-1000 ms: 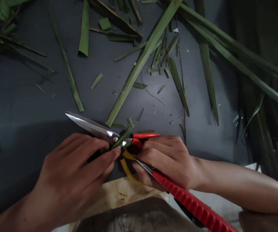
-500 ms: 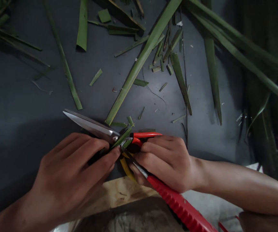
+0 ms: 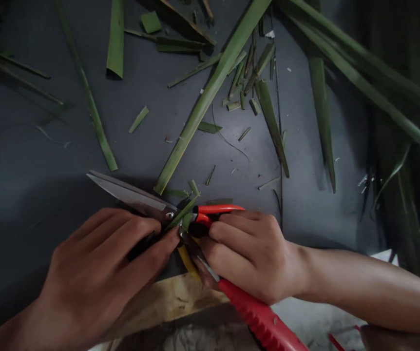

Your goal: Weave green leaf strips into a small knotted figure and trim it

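Observation:
My left hand (image 3: 104, 258) is closed, its thumb and forefinger pinching a small folded green leaf strip (image 3: 183, 213). Close on the right, my right hand (image 3: 248, 253) has its fingers curled around the metal front of a cutter knife (image 3: 261, 314) with a ribbed red handle; the fingertips are partly hidden. The knife's tip meets the leaf strip by my left fingertips. Scissors (image 3: 129, 192) with red handles lie just beyond both hands, blades pointing left. A yellow piece (image 3: 188, 262), its kind unclear, shows between the hands.
A long green leaf strip (image 3: 210, 97) slants across the dark grey table (image 3: 151, 151). Several leaf offcuts (image 3: 235, 87) lie scattered at the back. Long leaves (image 3: 371, 83) hang over the right side. A wooden edge (image 3: 173, 295) runs along the front.
The whole view has shifted slightly, moving hands and tools a little left and down. Both hands keep nearly the same hold at the leaf strip.

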Action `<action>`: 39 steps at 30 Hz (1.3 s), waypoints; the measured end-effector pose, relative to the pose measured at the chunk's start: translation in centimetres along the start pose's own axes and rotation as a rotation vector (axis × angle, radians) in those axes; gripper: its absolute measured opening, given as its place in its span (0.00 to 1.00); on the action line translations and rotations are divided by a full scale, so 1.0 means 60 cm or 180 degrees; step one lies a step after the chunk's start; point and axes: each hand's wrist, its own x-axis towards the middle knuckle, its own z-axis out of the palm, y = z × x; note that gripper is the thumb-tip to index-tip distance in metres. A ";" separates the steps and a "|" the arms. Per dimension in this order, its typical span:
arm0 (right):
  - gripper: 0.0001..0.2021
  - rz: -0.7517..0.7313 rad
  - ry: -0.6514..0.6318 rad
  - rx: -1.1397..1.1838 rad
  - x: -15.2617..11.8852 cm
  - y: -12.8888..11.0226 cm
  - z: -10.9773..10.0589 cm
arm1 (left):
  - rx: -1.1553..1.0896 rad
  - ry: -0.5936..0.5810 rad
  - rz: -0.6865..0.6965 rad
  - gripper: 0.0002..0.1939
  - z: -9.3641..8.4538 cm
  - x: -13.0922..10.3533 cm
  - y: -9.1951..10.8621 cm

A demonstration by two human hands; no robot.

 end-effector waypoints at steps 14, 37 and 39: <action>0.18 0.0039 0.0145 0.0152 0.001 -0.001 0.004 | 0.0035 -0.0155 0.0483 0.11 -0.009 0.006 -0.017; 0.18 0.0034 0.0091 0.0168 0.000 -0.001 0.009 | -0.0186 0.0125 0.0356 0.12 -0.004 0.009 -0.015; 0.16 0.0017 0.0126 0.0142 -0.001 -0.002 0.009 | -0.0226 0.0162 0.0306 0.12 -0.004 0.010 -0.015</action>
